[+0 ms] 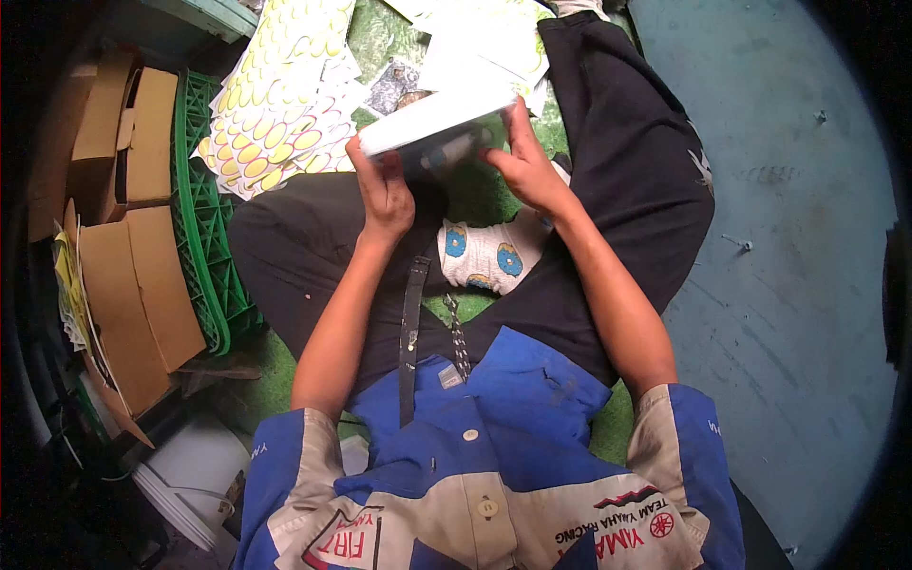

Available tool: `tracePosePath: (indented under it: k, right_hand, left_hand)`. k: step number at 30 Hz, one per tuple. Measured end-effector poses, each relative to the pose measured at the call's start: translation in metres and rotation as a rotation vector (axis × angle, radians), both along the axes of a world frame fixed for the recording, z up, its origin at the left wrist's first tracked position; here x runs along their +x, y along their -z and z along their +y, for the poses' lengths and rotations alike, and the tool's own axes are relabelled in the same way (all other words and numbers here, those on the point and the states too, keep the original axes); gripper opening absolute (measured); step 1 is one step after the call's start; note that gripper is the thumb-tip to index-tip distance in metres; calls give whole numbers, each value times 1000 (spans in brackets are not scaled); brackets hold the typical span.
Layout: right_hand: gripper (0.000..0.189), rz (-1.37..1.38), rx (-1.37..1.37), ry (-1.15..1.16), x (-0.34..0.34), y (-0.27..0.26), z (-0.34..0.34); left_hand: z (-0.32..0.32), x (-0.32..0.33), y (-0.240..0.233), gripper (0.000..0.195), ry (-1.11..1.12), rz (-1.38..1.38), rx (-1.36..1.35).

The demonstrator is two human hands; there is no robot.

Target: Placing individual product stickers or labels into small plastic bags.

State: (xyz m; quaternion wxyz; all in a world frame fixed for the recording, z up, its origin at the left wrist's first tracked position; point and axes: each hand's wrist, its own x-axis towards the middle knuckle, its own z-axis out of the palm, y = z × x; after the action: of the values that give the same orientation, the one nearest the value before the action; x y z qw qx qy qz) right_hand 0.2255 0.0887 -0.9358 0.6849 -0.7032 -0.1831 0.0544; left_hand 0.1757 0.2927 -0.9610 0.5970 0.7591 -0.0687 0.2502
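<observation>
Between my two hands is a flat white stack (442,122), seemingly of paper sheets or a thin panel, tilted, with a shiny, dark, reflecting face towards me. My left hand (385,189) grips its left end, thumb on the near face. At the right end, my right hand (529,160) holds it with the thumb in front and fingers behind. Beyond it on the green floor lie white sheets (491,53) and, to the left, a spread of sheets printed with yellow ovals (278,107). A small grey patterned piece (392,84) lies between them.
A green plastic crate (203,214) stands at the left beside open cardboard boxes (135,299). Lower left is a white bucket (196,470). A blue-grey panel (798,285) with protruding screws or nails runs along the right. My crossed legs and a patterned sock (491,256) are below the hands.
</observation>
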Motion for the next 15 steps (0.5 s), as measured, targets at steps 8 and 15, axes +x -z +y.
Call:
tracePosePath:
  k: [8, 15]
  right_hand:
    - [52, -115, -269, 16, 8, 21, -17]
    - [43, -96, -443, -13, 19, -3, -13]
  left_hand:
    - [-3, -6, 1, 39, 3, 45, -36]
    - [18, -5, -14, 59, 119, 133, 72]
